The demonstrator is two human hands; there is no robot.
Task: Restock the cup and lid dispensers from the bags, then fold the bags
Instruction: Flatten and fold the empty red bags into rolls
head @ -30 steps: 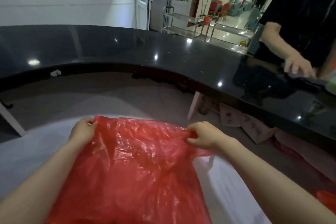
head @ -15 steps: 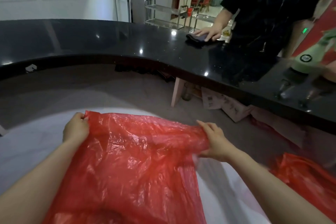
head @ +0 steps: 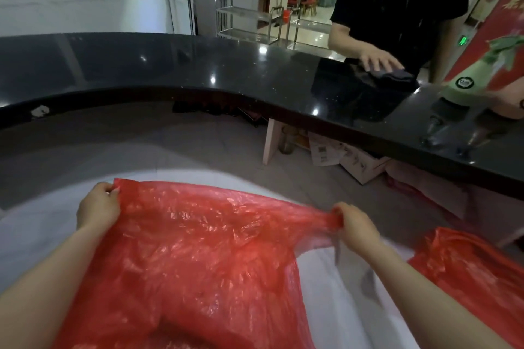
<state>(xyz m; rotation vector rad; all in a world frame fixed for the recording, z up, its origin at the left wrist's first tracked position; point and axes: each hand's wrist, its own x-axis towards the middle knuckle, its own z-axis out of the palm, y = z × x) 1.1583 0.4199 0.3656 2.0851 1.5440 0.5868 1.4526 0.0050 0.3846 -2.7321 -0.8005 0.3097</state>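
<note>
A large red plastic bag lies spread over the white table in front of me. My left hand pinches the bag's far left corner. My right hand grips the far right corner, bunched in its curled fingers and pulled out to the right, so the far edge is stretched taut between both hands. A second red bag lies crumpled at the right side of the table. No cup or lid dispenser is in view.
A curved black counter runs across beyond the table. Another person in black stands behind it, a hand pressing a dark cloth. A green bottle shows at the right. Cardboard boxes lie on the floor under the counter.
My right hand has closed on the bag's right corner and pulled it out to the right, stretching the far edge. The other person's hand and cloth slid right along the counter.
</note>
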